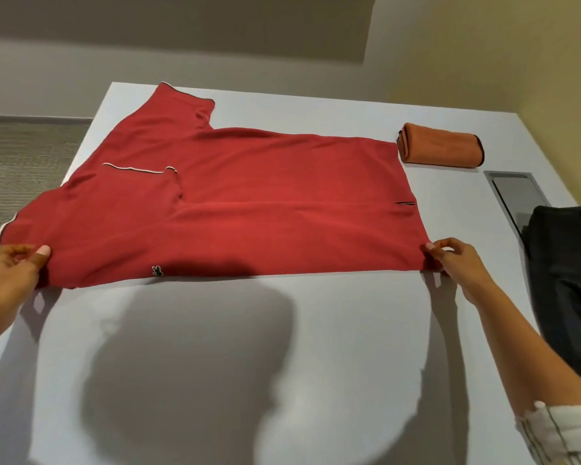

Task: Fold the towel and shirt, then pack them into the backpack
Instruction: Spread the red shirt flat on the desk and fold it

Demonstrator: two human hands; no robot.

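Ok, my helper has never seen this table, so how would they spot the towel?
Start at the white table. Beyond the far right corner of the red shirt lies the towel. It alone is orange, folded into a small thick bundle with dark edging.

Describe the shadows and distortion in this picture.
Head view: the person's broad shadow darkens the white table in front of the red shirt; head view: the wide lens bows the far wall line; head view: the black backpack is dark, detail lost.
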